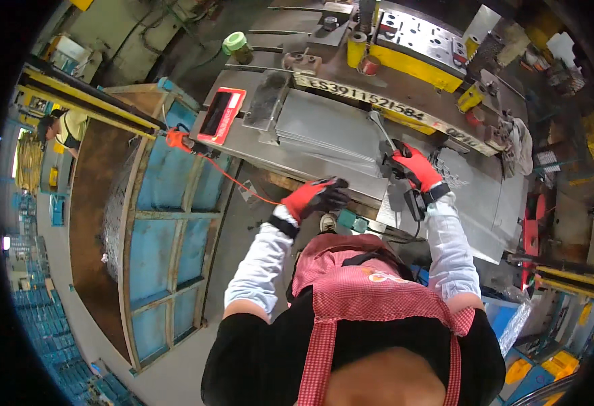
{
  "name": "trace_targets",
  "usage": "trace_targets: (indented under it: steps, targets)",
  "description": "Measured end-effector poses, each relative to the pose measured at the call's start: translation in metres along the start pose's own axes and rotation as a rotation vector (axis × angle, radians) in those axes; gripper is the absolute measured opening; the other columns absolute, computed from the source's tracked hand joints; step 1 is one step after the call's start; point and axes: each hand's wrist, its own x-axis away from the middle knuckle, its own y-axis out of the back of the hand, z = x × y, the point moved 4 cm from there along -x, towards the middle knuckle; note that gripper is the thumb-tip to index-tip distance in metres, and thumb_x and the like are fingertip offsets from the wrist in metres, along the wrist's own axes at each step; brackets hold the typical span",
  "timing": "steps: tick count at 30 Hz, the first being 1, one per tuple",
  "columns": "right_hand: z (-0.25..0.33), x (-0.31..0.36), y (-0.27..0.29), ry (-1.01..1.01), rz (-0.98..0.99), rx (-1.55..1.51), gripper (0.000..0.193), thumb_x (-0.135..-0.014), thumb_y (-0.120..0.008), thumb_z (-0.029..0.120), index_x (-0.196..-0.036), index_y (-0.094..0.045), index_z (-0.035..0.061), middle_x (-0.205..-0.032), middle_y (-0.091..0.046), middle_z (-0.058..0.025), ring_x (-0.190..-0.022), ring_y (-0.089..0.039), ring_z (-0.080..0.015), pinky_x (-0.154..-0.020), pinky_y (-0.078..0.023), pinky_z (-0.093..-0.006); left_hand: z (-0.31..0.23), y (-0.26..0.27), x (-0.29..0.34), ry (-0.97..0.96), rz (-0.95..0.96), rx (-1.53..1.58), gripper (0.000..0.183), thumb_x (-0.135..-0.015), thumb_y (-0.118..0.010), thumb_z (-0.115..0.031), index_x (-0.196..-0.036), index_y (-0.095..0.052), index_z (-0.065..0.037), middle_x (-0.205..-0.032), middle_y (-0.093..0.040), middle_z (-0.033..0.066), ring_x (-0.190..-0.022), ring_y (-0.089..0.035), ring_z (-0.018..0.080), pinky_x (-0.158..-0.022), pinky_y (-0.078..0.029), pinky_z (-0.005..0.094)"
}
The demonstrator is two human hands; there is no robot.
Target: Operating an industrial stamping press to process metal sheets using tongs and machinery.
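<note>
Checked apron [378, 298], silver tool [381, 127] in right hand [415, 169], stacked sheets [324, 125] just left

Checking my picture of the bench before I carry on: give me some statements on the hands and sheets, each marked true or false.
1. The right hand grips a tool with a metal shaft. True.
2. The left hand is lifting a sheet. False: no sheet shows in it.
3. The stack of grey sheets lies left of the right hand. True.
4. The red-bordered panel lies right of the stack. False: it lies left of it.
5. Both gloves are plain white. False: they are red and black.
</note>
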Motion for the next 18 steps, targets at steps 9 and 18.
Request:
trace_targets:
  steps: [9,18]
  targets:
    - [0.054,0.068,-0.017,0.117,-0.041,-0.245,0.033,-0.077,-0.06,0.01,-0.108,-0.054,0.0046,-0.071,-0.05,0.0032,-0.056,-0.044,-0.0049,-0.049,-0.038,-0.0204,-0.042,-0.03,-0.044,-0.598,-0.057,0.451,0.053,-0.089,-0.041,-0.043,-0.122,-0.042,-0.001,-0.112,-0.054,0.0164,-0.104,-0.053,0.0268,-0.09,-0.041,0.0389]
    - [-0.02,0.004,-0.033,-0.041,0.007,-0.572,0.022,-0.08,-0.058,0.016,-0.097,-0.053,0.0031,-0.076,-0.057,-0.0011,-0.053,-0.05,-0.0095,-0.048,-0.041,-0.0233,0.012,-0.033,-0.048,-0.221,-0.144,0.216,0.048,-0.091,-0.036,-0.04,-0.114,-0.049,0.0,-0.102,-0.059,0.0142,-0.094,-0.058,0.0248,-0.082,-0.048,0.036]
